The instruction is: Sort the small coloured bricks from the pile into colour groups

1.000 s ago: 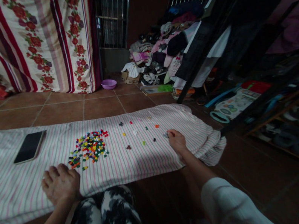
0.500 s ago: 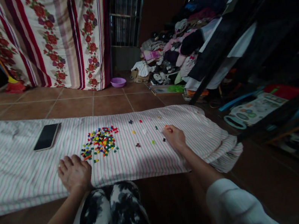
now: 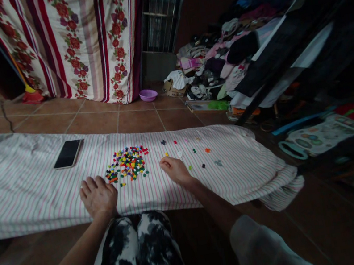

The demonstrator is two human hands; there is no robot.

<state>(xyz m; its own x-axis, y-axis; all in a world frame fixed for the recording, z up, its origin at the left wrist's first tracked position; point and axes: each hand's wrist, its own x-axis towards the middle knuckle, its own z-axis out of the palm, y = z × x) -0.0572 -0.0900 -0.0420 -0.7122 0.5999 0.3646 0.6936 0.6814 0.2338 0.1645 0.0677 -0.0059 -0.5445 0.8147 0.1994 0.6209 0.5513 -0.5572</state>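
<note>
A loose pile of small multicoloured pieces [image 3: 129, 163] lies on the striped cloth [image 3: 153, 195]. Left of the pile's near edge, my left hand [image 3: 98, 196] rests flat on the cloth with its fingers spread. My right hand [image 3: 174, 170] is over the cloth right of the pile, its fingers closed; what they hold, if anything, is hidden. Around and beyond it lie small separate groups: dark grey [image 3: 163, 142], red [image 3: 175, 142], white [image 3: 180, 154], dark green [image 3: 194, 151], orange [image 3: 207, 150], light green [image 3: 190, 167], black [image 3: 203, 166] and grey [image 3: 218, 162].
A phone [image 3: 68, 154] lies on the cloth at the left. Beyond the cloth are a purple bowl [image 3: 148, 95], a floral curtain [image 3: 90, 43] and a heap of clothes [image 3: 215, 58]. A dark slanted frame stands at the right.
My right hand has moved left from beside the orange pieces towards the pile. Grey pieces now show at the right, where the hand was nearby. The view has shifted; my left hand stays flat.
</note>
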